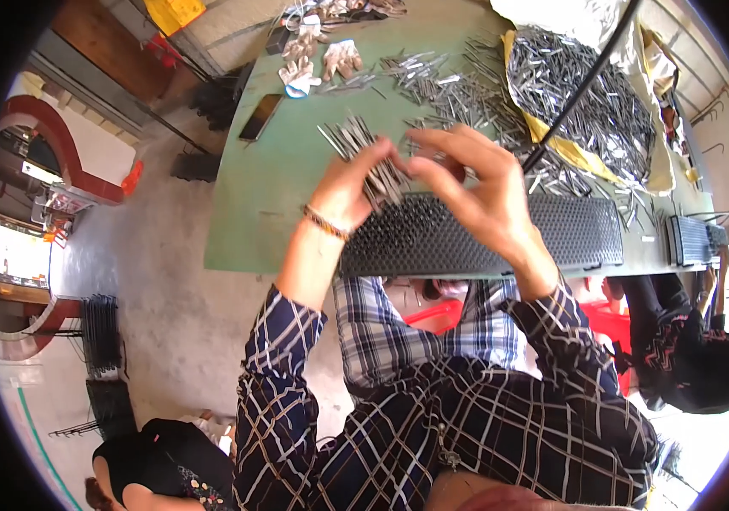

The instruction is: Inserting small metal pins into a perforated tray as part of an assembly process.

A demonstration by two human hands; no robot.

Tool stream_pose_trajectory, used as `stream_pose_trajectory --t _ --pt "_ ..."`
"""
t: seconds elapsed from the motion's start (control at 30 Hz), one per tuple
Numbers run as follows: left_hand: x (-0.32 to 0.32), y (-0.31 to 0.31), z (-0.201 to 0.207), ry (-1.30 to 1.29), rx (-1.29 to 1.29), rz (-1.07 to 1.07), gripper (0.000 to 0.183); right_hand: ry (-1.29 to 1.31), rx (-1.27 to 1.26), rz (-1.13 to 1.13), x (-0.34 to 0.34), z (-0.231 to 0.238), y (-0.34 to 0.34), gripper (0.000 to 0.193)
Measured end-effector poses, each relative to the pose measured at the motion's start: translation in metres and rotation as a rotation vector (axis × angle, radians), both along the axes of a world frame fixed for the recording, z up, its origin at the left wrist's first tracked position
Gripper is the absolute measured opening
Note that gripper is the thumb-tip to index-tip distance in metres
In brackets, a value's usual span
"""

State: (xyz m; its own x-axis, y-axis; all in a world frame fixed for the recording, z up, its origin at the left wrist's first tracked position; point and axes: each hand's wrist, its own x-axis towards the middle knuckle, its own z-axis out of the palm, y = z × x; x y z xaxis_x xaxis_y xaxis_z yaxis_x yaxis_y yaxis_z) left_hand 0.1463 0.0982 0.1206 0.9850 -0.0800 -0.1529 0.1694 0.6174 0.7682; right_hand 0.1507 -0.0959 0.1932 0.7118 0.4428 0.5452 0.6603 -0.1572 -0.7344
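My left hand is closed round a bundle of thin metal rods, which fan out past the thumb and below the fingers. Close to its fingertips is my right hand, with thumb and forefinger curved and apart. I see nothing held in it. Beneath both hands, along the table's near edge, lies a long black tray with a grid of small holes. Its left part, under the bundle, looks darker and rougher, perhaps with rods standing in the holes.
Loose rods are strewn over the green table. An opened sack heaped with rods lies at the back right. Gloves and a phone are at the far left. Co-workers sit at the right and lower left.
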Motion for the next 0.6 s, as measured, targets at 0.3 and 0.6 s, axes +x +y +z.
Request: stream_pose_trajectory --t 0.3,0.6 --pt "-0.127 -0.101 -0.077 0.031 0.059 0.118 0.048 0.161 -0.173 0.242 -0.067 -0.073 0.004 0.015" --pt "-0.15 -0.119 -0.099 0.221 -0.06 0.019 0.016 0.675 0.135 0.019 -0.061 -0.096 -0.025 0.027"
